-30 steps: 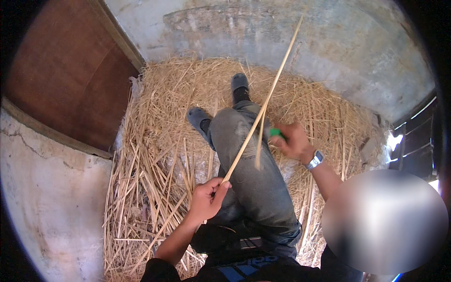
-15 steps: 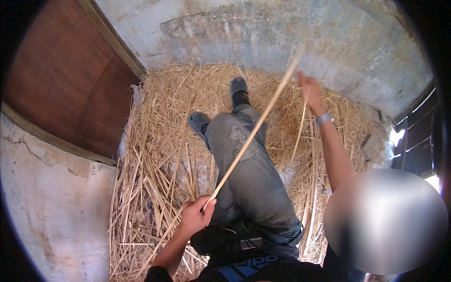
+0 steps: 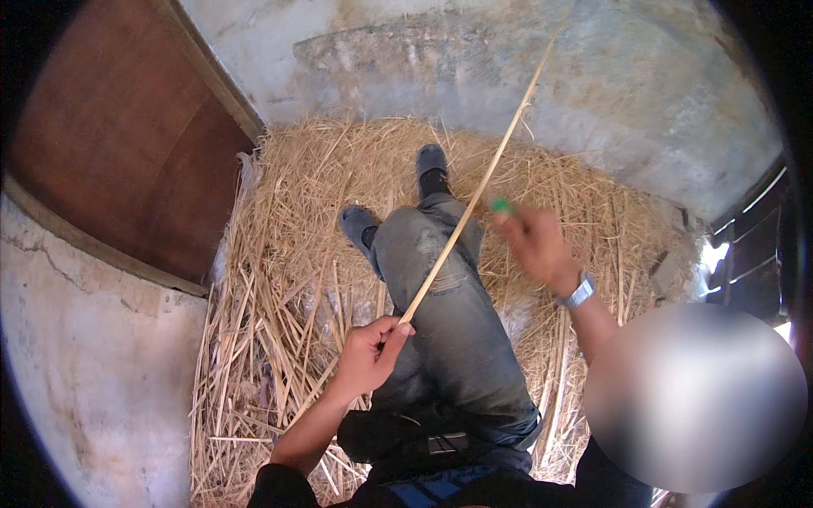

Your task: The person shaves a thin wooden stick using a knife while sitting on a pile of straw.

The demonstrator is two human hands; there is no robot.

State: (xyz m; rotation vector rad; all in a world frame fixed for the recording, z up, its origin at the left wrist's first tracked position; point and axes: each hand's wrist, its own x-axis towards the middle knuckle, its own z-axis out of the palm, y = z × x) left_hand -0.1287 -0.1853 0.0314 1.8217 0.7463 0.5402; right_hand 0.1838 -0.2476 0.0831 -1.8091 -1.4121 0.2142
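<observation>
My left hand [image 3: 373, 356] is closed around the near end of a long, thin, pale stick [image 3: 476, 199], thumb along its top. The stick slants over my legs, up and to the right, its thin far end in front of the wall. A fine curled shaving [image 3: 527, 125] sticks out from it near the far part. My right hand [image 3: 538, 245], with a watch on its wrist, is right of the stick and apart from it. It is blurred by motion and closed on a small green thing [image 3: 501, 206], whose kind I cannot make out.
Loose straw-like shavings and split strips [image 3: 279, 339] cover the floor around my outstretched legs [image 3: 449, 339]. A stained, pale wall [image 3: 474, 68] stands ahead. A brown panel [image 3: 127, 144] is at the left, above a low plastered wall [image 3: 93, 364]. A blurred disc hides the lower right.
My right hand has drawn back toward me from the stick's far part, and the green thing now shows in it. The left hand has shifted slightly up and right with the stick.
</observation>
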